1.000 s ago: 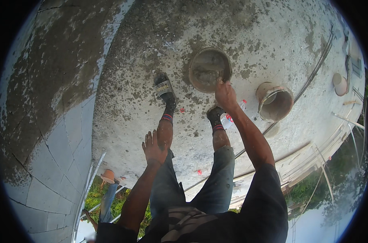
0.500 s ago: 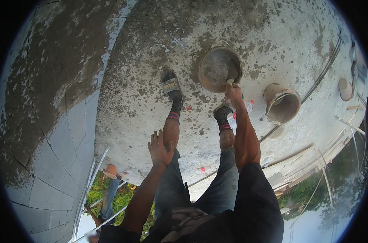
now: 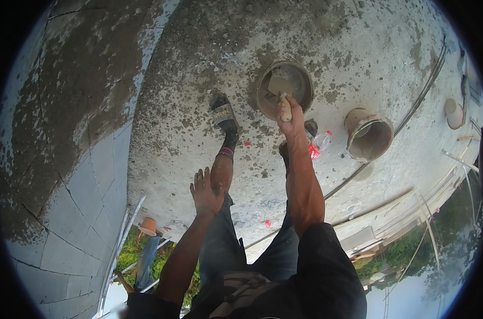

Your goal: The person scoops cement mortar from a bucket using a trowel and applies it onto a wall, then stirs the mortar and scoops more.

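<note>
A trowel's pale handle (image 3: 286, 109) is gripped in my right hand (image 3: 290, 118). The flat trowel blade (image 3: 279, 85) lies inside a round bucket (image 3: 308, 80) with wet grey mortar in it. My left hand (image 3: 207, 195) has its fingers spread and holds nothing. It is by my bent left knee, and whether it rests on the leg I cannot tell.
A second mortar-stained bucket (image 3: 370, 139) lies tipped to the right of a clear plastic bottle (image 3: 319, 144). The block wall (image 3: 87, 191) at left is partly coated with mortar. A person's leg (image 3: 147, 260) shows below at left. Dark cables (image 3: 419, 101) cross the floor.
My right hand has shifted left with the trowel, bringing the blade from the bucket's right side toward its left. More of the bottle shows. My left hand has hardly moved.
</note>
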Demonstrator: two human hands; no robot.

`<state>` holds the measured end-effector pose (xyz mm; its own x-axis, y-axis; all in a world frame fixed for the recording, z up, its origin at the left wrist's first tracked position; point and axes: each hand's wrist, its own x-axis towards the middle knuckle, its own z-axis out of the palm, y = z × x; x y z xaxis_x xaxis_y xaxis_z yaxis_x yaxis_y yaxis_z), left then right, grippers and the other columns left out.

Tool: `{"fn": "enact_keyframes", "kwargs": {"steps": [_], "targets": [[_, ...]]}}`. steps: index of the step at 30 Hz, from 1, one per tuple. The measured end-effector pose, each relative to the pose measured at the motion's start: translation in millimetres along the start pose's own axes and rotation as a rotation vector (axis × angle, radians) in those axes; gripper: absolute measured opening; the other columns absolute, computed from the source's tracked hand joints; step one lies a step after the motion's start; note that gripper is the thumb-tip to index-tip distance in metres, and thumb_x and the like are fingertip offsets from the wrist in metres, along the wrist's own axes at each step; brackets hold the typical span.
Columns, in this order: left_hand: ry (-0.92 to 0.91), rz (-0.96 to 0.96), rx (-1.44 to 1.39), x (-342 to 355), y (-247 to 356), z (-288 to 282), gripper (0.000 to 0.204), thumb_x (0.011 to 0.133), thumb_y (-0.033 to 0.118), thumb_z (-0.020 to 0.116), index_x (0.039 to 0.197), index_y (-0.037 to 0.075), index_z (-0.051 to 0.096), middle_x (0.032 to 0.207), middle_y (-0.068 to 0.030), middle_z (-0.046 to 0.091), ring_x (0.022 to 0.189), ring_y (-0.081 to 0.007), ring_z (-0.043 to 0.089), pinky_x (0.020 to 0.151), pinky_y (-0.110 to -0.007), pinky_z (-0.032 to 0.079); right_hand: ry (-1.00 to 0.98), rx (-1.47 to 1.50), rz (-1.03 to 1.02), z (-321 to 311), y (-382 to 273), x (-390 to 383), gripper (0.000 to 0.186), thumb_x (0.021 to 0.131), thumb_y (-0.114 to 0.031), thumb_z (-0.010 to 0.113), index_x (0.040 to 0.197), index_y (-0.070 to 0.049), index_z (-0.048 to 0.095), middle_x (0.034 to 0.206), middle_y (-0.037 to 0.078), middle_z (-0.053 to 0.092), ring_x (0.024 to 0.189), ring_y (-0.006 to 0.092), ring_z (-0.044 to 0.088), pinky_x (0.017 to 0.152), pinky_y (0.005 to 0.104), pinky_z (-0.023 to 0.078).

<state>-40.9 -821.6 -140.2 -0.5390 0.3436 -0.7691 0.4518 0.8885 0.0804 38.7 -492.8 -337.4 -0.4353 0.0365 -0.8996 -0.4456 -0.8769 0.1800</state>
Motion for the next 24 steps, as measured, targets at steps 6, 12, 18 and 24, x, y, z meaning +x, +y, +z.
{"fn": "enact_keyframes", "kwargs": {"steps": [6, 12, 18, 24], "targets": [[-0.051, -0.052, 0.078, -2, -5, 2, 0.079, 0.089, 0.042, 0.058, 0.152, 0.012, 0.022, 0.154, -0.0204, 0.027, 0.145, -0.0352, 0.023, 0.114, -0.058, 0.021, 0.317, -2.148, -0.821, -6, -39, -33, 0.038, 0.086, -0.029, 0.065, 0.107, 0.002, 0.059, 0.08, 0.016, 0.066, 0.064, 0.0291, 0.067, 0.057, 0.0388, 0.054], [-0.069, -0.043, 0.03, -2, 9, 14, 0.079, 0.089, 0.044, 0.056, 0.152, 0.012, 0.023, 0.154, -0.0201, 0.027, 0.145, -0.0347, 0.023, 0.114, -0.057, 0.021, 0.285, -2.722, -0.973, 33, -41, 11, 0.027, 0.086, -0.018, 0.058, 0.106, -0.002, 0.065, 0.078, 0.022, 0.067, 0.078, 0.0394, 0.069, 0.066, 0.0487, 0.056], [-0.051, -0.058, 0.006, -12, 3, 6, 0.078, 0.089, 0.043, 0.057, 0.152, 0.012, 0.024, 0.154, -0.0203, 0.028, 0.145, -0.0353, 0.023, 0.114, -0.057, 0.021, 0.222, -2.887, -0.96, -4, -14, 21, 0.017, 0.085, -0.01, 0.06, 0.095, -0.001, 0.07, 0.084, 0.018, 0.066, 0.083, 0.0302, 0.069, 0.064, 0.0423, 0.057], [0.075, 0.032, 0.03, -7, 15, 12, 0.074, 0.086, 0.034, 0.061, 0.149, 0.007, 0.031, 0.146, -0.0261, 0.038, 0.138, -0.0398, 0.034, 0.107, -0.055, 0.029, 0.327, -2.667, -0.661, -70, -35, -44, 0.033, 0.084, -0.013, 0.057, 0.113, 0.002, 0.059, 0.09, 0.023, 0.067, 0.084, 0.0352, 0.069, 0.072, 0.0425, 0.057]]}}
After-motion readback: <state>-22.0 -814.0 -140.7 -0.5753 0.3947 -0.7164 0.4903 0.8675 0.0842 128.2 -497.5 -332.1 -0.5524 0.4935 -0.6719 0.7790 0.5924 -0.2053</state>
